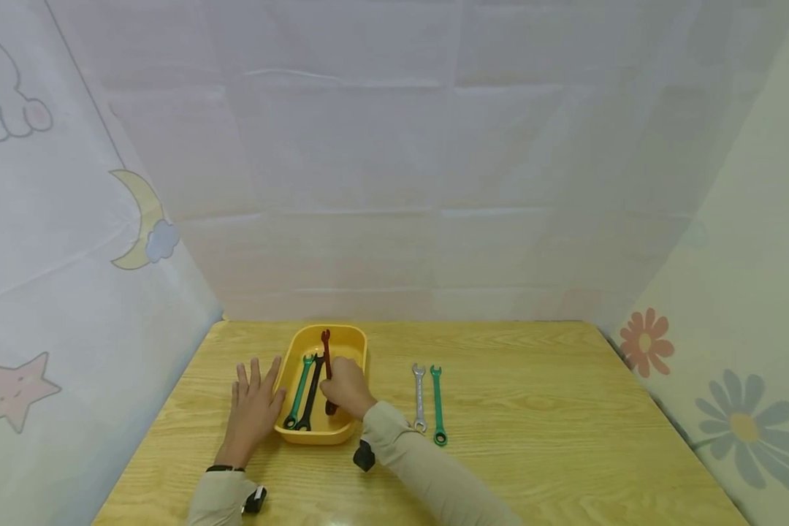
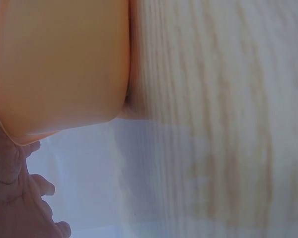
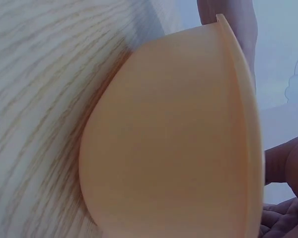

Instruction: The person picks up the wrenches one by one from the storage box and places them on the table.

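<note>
Sitting nearest: two sleeved forearms, wrist cams strapped on. Resting flat on wooden table [image 1: 532, 409], L hand [image 1: 253, 409], fingers straight & spread, pressing vs. left outer wall of yellow tray [image 1: 348, 337]; gripping nothing. Confirming in left wrist view: fingers [image 2: 12, 198] lying just beside tray's wall [image 2: 59, 64], touching at rim edge.

Reaching into tray from near right, R hand [image 1: 347, 386], fingers curling round red wrench [image 1: 327, 361] approx. mid-shaft. Wrench lying lengthwise in tray, right of the other two inside; near end poking out below the hand, open-jaw end pointing far, leaning up toward tray's far wall. Right wrist view showing only tray's outer wall [image 3: 164, 144] close up & fingertips [image 3: 288, 168] at rim; wrench not showing there.

Counting: 5 wrenches total. 3 in tray: 1 red, 1 black wrench [image 1: 310, 398], 1 green wrench [image 1: 299, 394], latter two lying side by side, slanting, left of the hand. 2 on table, right of tray, well apart from it: silver wrench [image 1: 419, 398] & second green wrench [image 1: 437, 405], lying parallel, just beside each other. 1 tray.

Looking at red one: slim, dark red, narrow shaft, small open jaw at far end.

Standing farthest: pale cloth backdrop w/ moon, star & flower prints.
</note>
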The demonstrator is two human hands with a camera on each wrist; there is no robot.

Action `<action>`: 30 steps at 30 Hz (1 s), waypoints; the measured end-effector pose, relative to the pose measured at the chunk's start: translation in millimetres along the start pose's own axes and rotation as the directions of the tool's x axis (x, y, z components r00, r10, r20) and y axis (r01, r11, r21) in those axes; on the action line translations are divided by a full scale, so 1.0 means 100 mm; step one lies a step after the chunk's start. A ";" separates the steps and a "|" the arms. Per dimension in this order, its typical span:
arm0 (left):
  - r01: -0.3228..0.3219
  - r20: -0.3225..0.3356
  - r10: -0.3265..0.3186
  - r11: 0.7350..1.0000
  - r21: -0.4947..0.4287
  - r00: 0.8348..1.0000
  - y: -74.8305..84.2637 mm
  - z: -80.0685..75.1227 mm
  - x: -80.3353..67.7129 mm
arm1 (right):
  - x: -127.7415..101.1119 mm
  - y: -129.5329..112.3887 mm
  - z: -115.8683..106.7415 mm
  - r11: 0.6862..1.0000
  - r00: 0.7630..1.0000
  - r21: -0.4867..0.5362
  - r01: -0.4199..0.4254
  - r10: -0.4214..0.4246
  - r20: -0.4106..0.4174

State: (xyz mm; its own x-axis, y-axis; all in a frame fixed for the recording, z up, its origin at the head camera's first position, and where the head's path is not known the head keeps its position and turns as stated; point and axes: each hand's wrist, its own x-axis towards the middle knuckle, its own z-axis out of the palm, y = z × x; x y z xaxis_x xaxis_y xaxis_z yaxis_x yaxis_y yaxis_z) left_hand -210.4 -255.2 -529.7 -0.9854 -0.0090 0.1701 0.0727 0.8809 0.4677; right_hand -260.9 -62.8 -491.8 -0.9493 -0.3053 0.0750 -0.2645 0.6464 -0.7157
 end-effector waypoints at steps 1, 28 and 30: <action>0.001 0.004 -0.001 1.000 -0.002 1.000 0.00 0.00 0.00 | -0.01 0.01 -0.01 1.000 1.000 -0.002 0.004 -0.004 -0.007; -0.001 0.034 0.002 0.999 -0.035 0.999 0.04 -0.04 -0.01 | -0.12 0.14 -0.43 0.999 0.996 0.023 0.034 -0.032 -0.088; -0.006 0.028 0.007 0.999 -0.033 1.000 0.04 -0.03 0.00 | -0.13 0.16 -0.45 0.999 0.994 0.016 0.044 -0.042 -0.099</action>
State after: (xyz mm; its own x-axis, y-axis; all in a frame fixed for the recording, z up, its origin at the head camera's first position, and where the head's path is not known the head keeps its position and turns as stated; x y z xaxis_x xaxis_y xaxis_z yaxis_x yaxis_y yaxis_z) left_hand -209.3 -253.4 -524.9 -0.9887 0.0102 0.1494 0.0837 0.8648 0.4951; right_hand -260.7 -16.7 -472.6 -0.9494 -0.2619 0.1735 -0.3034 0.6211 -0.7227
